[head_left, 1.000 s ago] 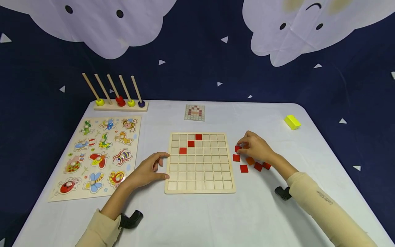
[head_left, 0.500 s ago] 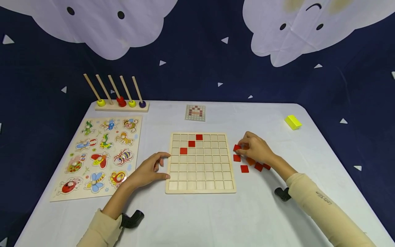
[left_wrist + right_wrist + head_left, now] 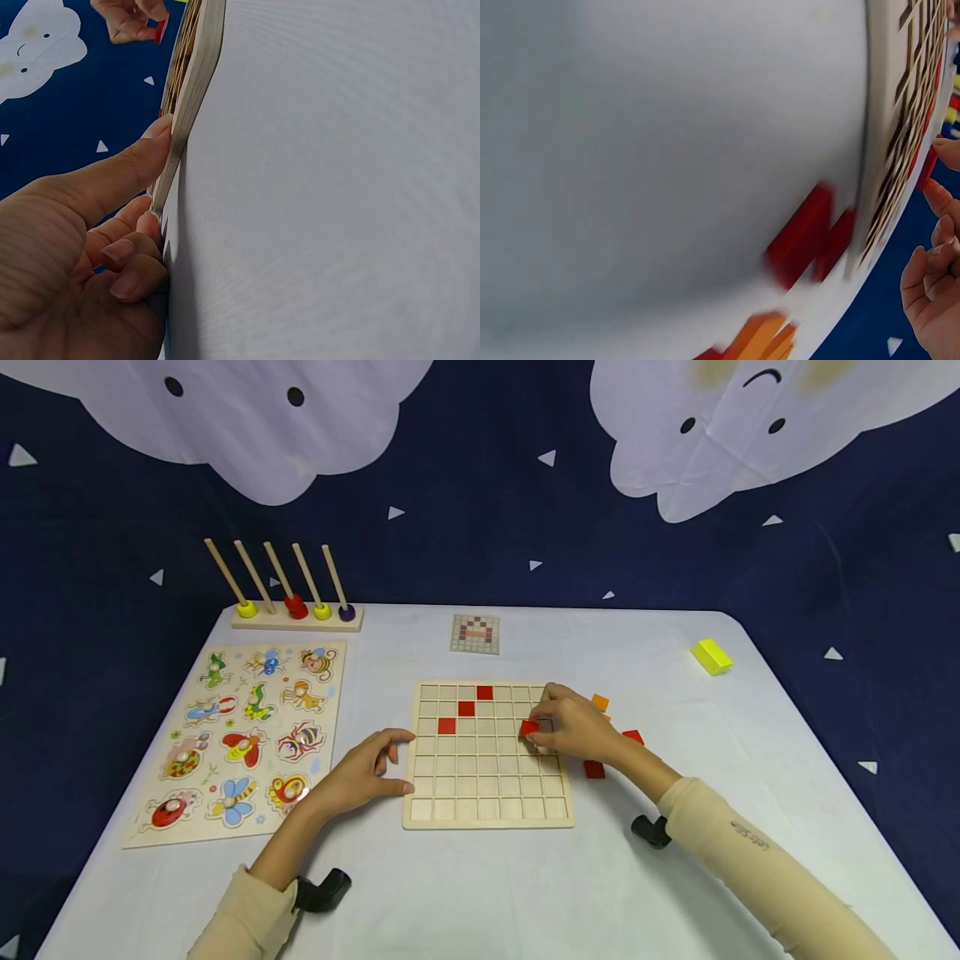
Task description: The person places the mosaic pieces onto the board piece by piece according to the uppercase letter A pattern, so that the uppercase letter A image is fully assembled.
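My right hand point(image 3: 573, 727) pinches a red square tile point(image 3: 528, 727) between thumb and fingers, tilted over the right part of a wooden grid board point(image 3: 487, 825). The pinched tile point(image 3: 928, 166) also shows at the right edge of the right wrist view. Three red tiles point(image 3: 467, 708) lie in a diagonal across the board's upper cells. At the left edge of the board, my left hand point(image 3: 363, 772) touches the rim with thumb and forefinger spread apart. In the left wrist view the thumb point(image 3: 142, 154) presses the board's edge point(image 3: 199, 82), while other fingers bend loosely below.
Loose red point(image 3: 595, 769) and orange tiles point(image 3: 600, 702) lie right of the board, some hidden under the right hand. Behind the board is a small pattern card point(image 3: 475, 634). An insect puzzle point(image 3: 240, 747) and a peg rack point(image 3: 296, 620) stand left; a yellow block point(image 3: 711, 657) sits far right.
My right hand has lifted a red tile from the loose ones and moved left with it over the board. The left hand stays at the board's edge.
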### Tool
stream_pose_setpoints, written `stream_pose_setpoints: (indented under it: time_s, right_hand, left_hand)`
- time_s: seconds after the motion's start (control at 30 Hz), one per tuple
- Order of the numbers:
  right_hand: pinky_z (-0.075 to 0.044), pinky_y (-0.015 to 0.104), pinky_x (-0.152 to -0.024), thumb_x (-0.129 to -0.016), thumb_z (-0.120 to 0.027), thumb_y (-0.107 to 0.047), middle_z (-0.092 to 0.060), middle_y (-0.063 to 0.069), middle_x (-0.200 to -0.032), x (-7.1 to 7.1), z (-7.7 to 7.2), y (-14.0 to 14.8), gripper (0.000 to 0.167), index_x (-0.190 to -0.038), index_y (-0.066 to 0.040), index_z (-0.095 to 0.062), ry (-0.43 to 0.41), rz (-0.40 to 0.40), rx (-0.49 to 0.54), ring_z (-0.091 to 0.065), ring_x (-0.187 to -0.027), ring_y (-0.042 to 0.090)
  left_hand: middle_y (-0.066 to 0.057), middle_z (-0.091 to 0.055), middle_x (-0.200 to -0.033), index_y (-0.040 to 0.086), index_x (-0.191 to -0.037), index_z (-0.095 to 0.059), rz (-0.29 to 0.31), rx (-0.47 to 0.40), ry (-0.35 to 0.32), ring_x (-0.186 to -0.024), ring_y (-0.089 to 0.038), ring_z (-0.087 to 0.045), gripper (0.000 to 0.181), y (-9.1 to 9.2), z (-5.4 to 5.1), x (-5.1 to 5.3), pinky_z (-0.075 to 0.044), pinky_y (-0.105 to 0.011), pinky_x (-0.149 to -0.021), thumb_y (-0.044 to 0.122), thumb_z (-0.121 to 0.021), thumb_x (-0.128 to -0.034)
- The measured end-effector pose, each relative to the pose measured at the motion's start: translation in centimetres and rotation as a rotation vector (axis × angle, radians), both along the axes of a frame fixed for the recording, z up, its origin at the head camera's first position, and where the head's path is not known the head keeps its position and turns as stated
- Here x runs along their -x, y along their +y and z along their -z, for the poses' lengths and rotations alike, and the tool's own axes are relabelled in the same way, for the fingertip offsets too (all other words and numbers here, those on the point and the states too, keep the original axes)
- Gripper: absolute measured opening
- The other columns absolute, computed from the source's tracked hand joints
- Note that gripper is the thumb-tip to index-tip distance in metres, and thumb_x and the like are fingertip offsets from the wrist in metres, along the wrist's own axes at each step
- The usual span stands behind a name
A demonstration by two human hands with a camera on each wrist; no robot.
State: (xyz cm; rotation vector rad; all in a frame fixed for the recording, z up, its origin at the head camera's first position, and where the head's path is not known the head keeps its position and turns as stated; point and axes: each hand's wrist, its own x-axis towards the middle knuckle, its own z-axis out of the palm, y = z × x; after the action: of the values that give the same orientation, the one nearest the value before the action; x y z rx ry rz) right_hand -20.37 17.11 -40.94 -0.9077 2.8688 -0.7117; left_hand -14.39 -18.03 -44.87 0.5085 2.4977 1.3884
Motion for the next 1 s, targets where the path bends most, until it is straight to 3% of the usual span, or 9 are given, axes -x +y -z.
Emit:
stream_pose_setpoints:
  time_s: [0.73, 1.0]
  right_hand:
    - [-0.042, 0.023, -0.065, -0.082, -0.08, -0.025, -0.049, -0.003, -0.086, -0.7, 0.1, -8.0, 0.024, -0.098, -0.007, -0.077, -0.001, -0.128, -0.053, -0.047, -0.081, 0.01]
    - [-0.04, 0.02, -0.061, -0.083, -0.079, -0.026, -0.048, -0.002, -0.086, -0.8, 0.3, -9.9, 0.024, -0.099, -0.008, -0.078, 0.04, -0.163, -0.086, -0.045, -0.078, 0.01]
  left_hand:
    - [-0.009, -0.048, -0.096, 0.001, -0.134, -0.053, 0.005, -0.016, 0.001, -0.074, -0.013, -0.039, 0.066, -0.1, -0.1, -0.1, -0.034, -0.025, -0.066, 0.013, -0.085, -0.077]
    - [-0.009, -0.048, -0.097, 0.001, -0.134, -0.052, 0.001, -0.025, -0.011, -0.073, -0.013, -0.039, 0.066, 0.0, -0.1, 0.0, -0.034, -0.025, -0.065, 0.012, -0.085, -0.0774]
